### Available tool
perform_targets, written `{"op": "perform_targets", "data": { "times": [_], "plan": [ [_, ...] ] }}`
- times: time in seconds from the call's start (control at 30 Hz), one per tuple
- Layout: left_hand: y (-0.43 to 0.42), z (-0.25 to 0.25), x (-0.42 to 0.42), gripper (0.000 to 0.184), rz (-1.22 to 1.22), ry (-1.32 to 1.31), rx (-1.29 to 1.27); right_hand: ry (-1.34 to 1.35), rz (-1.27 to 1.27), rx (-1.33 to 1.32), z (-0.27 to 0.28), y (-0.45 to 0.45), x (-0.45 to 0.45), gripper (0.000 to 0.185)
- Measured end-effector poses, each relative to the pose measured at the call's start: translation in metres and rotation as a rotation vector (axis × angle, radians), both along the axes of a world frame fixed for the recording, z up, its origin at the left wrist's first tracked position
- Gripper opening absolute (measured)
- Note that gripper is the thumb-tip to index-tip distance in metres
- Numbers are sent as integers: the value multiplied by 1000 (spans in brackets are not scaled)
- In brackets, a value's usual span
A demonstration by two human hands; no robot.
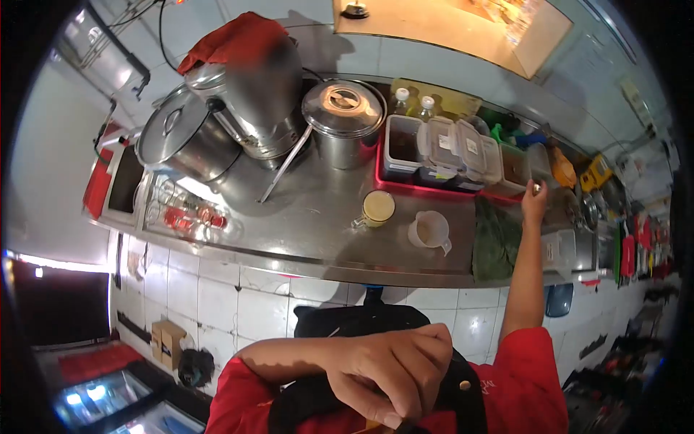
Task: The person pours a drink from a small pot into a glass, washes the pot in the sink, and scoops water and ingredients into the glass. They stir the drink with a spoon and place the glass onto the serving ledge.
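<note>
My left hand [394, 372] is raised close in front of my chest, its fingers curled with thumb and fingertips together. Whatever it may pinch is hidden. My right hand [534, 204] reaches out to the right end of the counter, closed, with a small shiny bit showing at its top. It is beside a clear plastic container [537, 160] and a tub of brown contents [514, 168]. A glass mug of pale yellowish drink [379, 207] stands mid-counter. To its right is a translucent measuring cup [429, 230]. A dark green cloth [496, 242] lies near my right forearm.
A steel counter [311, 231] runs across. On it stand a large lidded pot [173, 134], a metal urn [253, 108], a lidded steel canister [343, 134] and lidded containers [452, 148] in a red tray [426, 189]. Upturned glasses [191, 217] lie left. Bottles stand behind.
</note>
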State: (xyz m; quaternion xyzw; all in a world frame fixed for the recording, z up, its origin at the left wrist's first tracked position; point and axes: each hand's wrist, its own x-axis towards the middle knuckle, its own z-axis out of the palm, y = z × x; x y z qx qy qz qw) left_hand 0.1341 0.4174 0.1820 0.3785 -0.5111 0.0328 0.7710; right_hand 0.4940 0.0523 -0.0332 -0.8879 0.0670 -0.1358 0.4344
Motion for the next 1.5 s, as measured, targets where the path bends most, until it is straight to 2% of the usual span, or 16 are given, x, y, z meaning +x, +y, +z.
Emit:
{"op": "perform_targets", "data": {
  "times": [0.07, 0.1, 0.17, 0.23, 0.3, 0.43, 0.47, 0.53, 0.6, 0.8, 0.87, 0.93, 1.03, 1.2, 1.3, 1.5],
  "plan": [
    [-4, 2, 13, 20, 68, 18, -31, -513, -94, -691, 15, 29, -35, 43],
    [-3, 4, 17, 20, 114, 19, -26, -641, -53, -738, 33, 59, -64, 43],
    [1, 7, 28, 20, 176, 21, -1, -133, 346, 248, 68, 131, -145, 25],
    [2, 11, 30, 21, 231, 12, 55, 17, 834, 108, 56, 171, -193, 32],
    [5, 13, 31, 21, 229, -17, 74, 285, 898, 314, -4, 204, -232, 49],
    [25, 24, 24, 21, 207, -76, 137, 326, 719, 207, -96, 251, -232, 66],
    [29, 23, 17, 21, 204, -90, 147, 193, 703, 166, -106, 259, -226, 71],
    [39, 24, 4, 21, 294, -80, 69, 36, 681, 125, -97, 277, -214, 76],
    [60, 36, -5, 22, 292, -120, 134, 161, 740, 271, -86, 286, -211, 83],
    [127, 35, -20, 15, 276, -246, 255, 97, 685, 355, -76, 299, -218, 69],
    [155, 8, -24, 25, 269, -48, 254, 41, 666, 290, -74, 300, -220, 66],
    [182, -19, -38, 26, 459, 174, 300, 56, 636, 165, -81, 300, -223, 67],
    [216, -77, -57, 26, 588, 351, 378, 61, 683, 305, -45, 307, -232, 70],
    [252, -173, -82, 23, 796, 1031, 187, 108, 716, 410, 41, 320, -233, 75],
    [266, -208, -82, 23, 837, 1080, 275, 68, 739, 400, 96, 326, -209, 75],
    [265, -213, -68, 21, 718, 1232, 264, -93, 758, 254, 207, 338, -125, 68]
  ]
}}
